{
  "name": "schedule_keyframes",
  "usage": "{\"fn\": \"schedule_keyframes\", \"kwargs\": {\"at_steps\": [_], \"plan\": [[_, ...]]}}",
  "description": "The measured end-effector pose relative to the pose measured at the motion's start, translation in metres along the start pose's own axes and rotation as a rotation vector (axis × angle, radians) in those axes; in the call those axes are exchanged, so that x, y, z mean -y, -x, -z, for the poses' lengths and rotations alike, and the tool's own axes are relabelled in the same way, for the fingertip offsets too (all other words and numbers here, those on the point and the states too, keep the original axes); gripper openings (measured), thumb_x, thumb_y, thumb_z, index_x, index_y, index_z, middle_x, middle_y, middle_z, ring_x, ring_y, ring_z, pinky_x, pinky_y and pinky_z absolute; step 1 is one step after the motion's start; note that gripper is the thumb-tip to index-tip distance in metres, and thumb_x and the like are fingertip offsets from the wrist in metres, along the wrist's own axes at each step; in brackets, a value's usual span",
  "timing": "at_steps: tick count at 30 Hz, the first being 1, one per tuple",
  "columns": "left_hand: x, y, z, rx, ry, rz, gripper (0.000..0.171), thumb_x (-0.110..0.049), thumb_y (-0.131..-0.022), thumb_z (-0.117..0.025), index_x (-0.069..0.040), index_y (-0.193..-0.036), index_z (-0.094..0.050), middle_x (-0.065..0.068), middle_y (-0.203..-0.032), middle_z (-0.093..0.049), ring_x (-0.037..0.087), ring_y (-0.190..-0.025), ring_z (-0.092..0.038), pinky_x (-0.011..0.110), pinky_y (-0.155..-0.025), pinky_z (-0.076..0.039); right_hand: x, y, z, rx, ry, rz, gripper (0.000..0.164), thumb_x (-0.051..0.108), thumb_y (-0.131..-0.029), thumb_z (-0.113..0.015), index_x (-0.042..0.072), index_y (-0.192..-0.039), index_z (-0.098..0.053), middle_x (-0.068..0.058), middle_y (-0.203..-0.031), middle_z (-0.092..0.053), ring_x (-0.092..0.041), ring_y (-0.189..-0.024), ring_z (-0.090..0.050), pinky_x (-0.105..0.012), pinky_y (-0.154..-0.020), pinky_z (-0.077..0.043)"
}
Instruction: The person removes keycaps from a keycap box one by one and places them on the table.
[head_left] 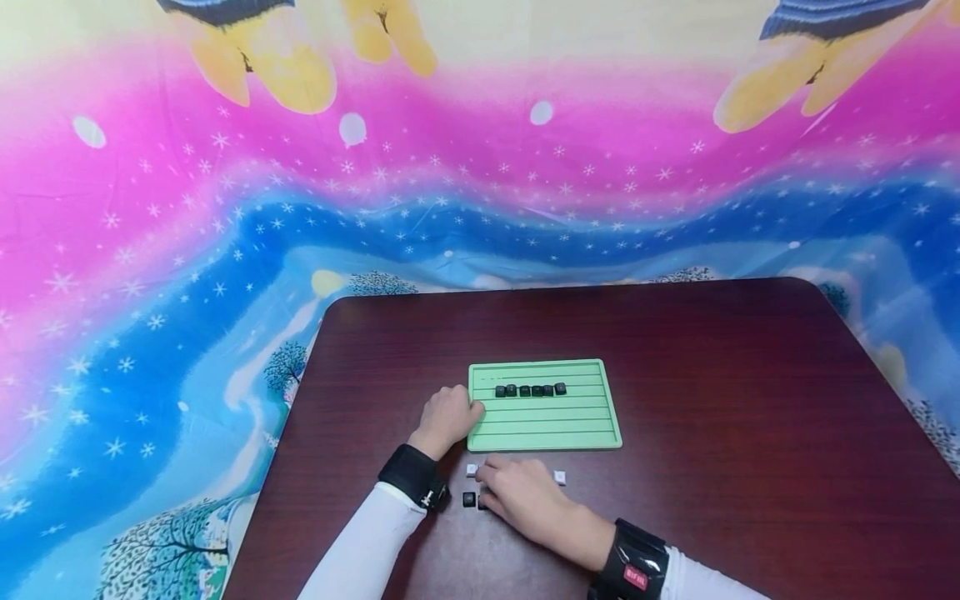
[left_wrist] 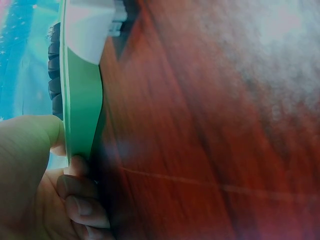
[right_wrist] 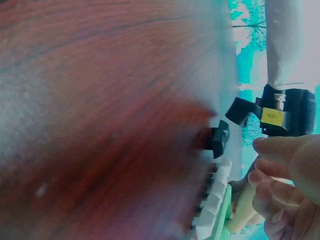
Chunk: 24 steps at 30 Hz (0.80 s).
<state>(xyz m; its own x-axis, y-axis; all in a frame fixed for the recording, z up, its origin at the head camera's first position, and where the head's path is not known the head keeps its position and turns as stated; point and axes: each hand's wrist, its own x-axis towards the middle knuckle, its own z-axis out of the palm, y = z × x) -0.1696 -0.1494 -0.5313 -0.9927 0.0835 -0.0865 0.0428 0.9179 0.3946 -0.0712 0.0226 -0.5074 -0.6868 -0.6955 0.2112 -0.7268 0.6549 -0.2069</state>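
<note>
A pale green tray (head_left: 546,435) with ridged rows lies on the table, bearing a row of several small black keycaps (head_left: 525,391). My left hand (head_left: 447,417) grips its left edge, thumb over the rim and fingers low against the side in the left wrist view. In front of the tray, my right hand (head_left: 525,496) hovers over loose keycaps with its fingers loosely bent. A black keycap (head_left: 468,499) lies just left of those fingertips, and another is partly hidden under them. In the right wrist view nothing shows between the fingers (right_wrist: 272,197).
White keycaps lie between the tray and my right hand, one at the left (head_left: 472,471) and one at the right (head_left: 559,477); the hand covers the space between. The dark red-brown table (head_left: 750,433) reaches back to a patterned cloth (head_left: 480,183).
</note>
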Motion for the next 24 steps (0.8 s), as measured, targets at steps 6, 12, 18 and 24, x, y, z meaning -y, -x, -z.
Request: {"fn": "schedule_keyframes", "kwargs": {"at_steps": [6,12,18,24], "plan": [[0.000,-0.001,-0.001,0.004,0.007,0.007,0.040,-0.023,-0.089,-0.056,-0.017,-0.058,-0.033,-0.004,-0.056,-0.025,0.015,-0.048,-0.028,0.029,-0.045,-0.025,-0.003,-0.003,0.011,-0.033,-0.021,-0.008,0.015,0.029,-0.087,-0.076,0.019,-0.099,-0.072,0.008,-0.089,-0.064,-0.009,-0.068,-0.063,-0.026,-0.055,-0.048],[0.000,-0.001,-0.001,0.001,-0.001,0.010,0.037,-0.024,-0.089,-0.057,-0.016,-0.059,-0.037,-0.003,-0.057,-0.030,0.016,-0.049,-0.035,0.030,-0.046,-0.030,-0.008,-0.006,0.023,-0.061,-0.016,-0.019,0.018,0.029,-0.086,-0.078,0.019,-0.100,-0.073,0.008,-0.090,-0.065,-0.008,-0.072,-0.066,-0.025,-0.054,-0.048],[0.000,-0.002,-0.001,0.012,-0.005,0.019,0.038,-0.025,-0.089,-0.057,-0.017,-0.059,-0.037,-0.003,-0.057,-0.031,0.016,-0.049,-0.035,0.030,-0.046,-0.031,-0.014,-0.007,0.033,-0.050,-0.023,-0.053,0.020,0.029,-0.087,-0.077,0.019,-0.105,-0.073,0.007,-0.096,-0.067,-0.010,-0.073,-0.068,-0.025,-0.054,-0.049],[0.000,-0.002,-0.002,0.008,0.000,0.013,0.038,-0.024,-0.089,-0.057,-0.017,-0.058,-0.035,-0.004,-0.056,-0.028,0.015,-0.048,-0.032,0.029,-0.045,-0.029,-0.023,-0.009,0.040,-0.073,-0.019,-0.059,0.020,0.027,-0.087,-0.077,0.018,-0.104,-0.073,0.006,-0.094,-0.067,-0.011,-0.071,-0.068,-0.025,-0.053,-0.049]]}}
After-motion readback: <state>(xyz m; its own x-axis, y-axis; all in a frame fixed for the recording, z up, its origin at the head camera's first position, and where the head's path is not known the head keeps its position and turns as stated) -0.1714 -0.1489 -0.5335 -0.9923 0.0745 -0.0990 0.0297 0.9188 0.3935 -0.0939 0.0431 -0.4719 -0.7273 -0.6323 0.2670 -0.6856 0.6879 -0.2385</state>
